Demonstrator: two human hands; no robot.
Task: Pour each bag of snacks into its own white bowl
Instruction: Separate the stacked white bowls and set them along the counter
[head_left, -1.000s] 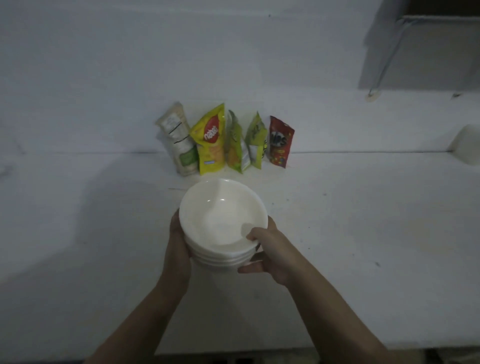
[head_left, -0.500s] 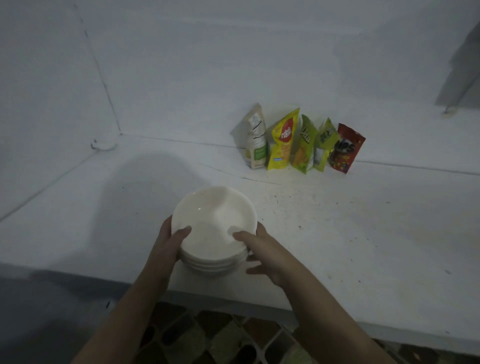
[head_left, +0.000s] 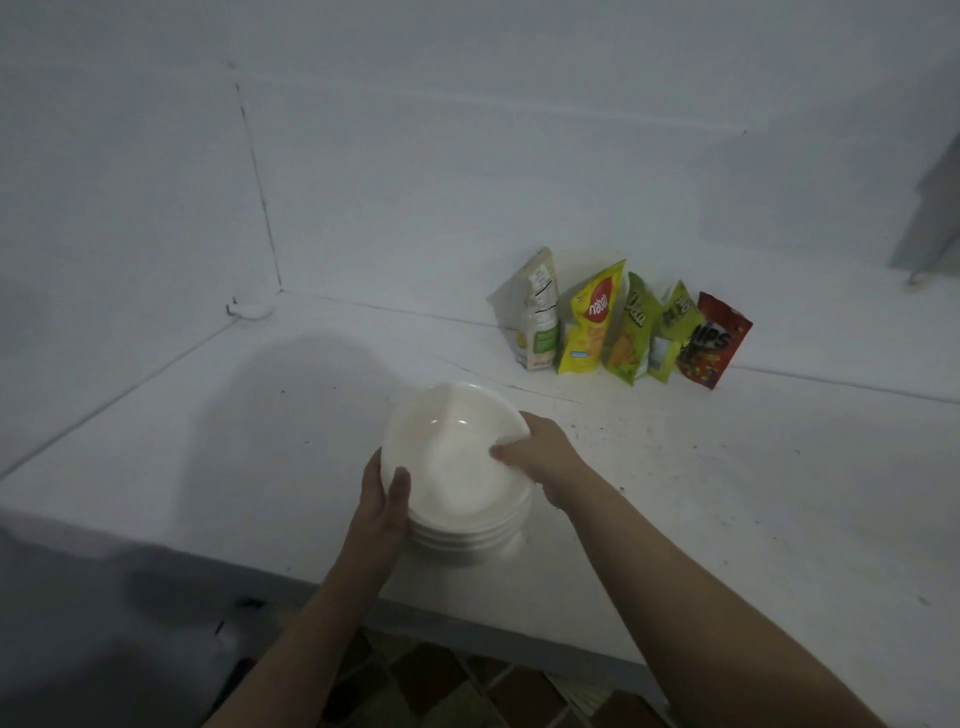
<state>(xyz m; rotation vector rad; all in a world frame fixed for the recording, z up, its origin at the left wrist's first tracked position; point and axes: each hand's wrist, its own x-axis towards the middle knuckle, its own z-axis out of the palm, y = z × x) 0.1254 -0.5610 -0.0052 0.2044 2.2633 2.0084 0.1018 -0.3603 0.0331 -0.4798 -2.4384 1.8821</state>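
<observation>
Head view shows a stack of white bowls (head_left: 457, 478) near the tabletop's (head_left: 727, 509) front edge, gripped between the left hand (head_left: 384, 499) and right hand (head_left: 540, 447), thumbs hooked over the top rim, while five snack bags (head_left: 623, 327) stand well beyond against the wall.
</observation>
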